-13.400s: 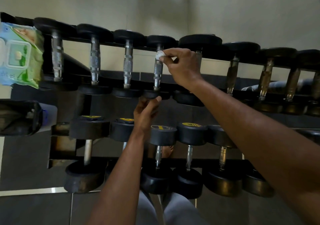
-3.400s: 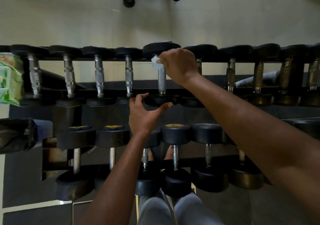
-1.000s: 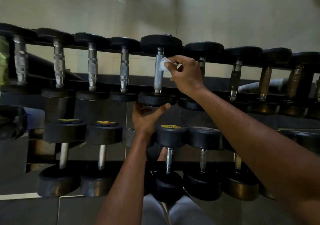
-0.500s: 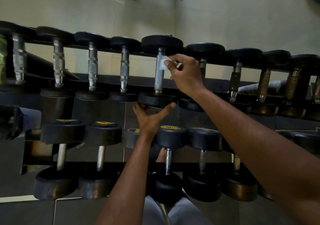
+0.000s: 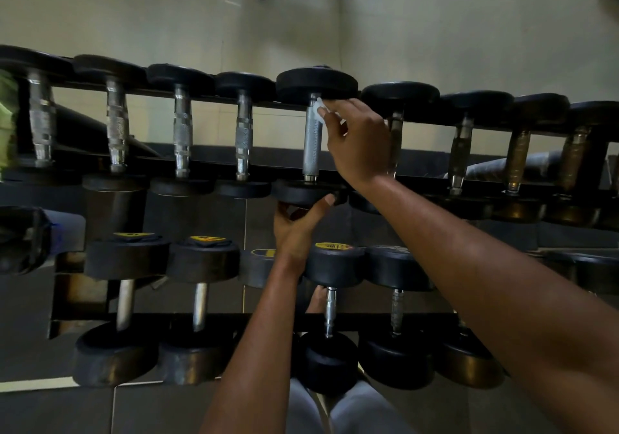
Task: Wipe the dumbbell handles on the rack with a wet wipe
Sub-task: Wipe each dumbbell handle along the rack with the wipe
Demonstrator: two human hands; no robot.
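Observation:
A black two-tier rack holds rows of black dumbbells with steel handles. My right hand pinches a small white wet wipe against the top of the knurled handle of a dumbbell in the middle of the upper row, just under its far head. My left hand grips the near head of that same dumbbell from below, thumb up over its rim. Most of the wipe is hidden behind my fingers.
Several more dumbbells line the upper row on both sides, such as one handle to the left. The lower row sits close to my legs. A green wipes pack shows at the left edge. A pale wall is behind.
My right hand has slid the wipe up the handle to just beneath the far head. My left hand has closed round the near head again after opening briefly.

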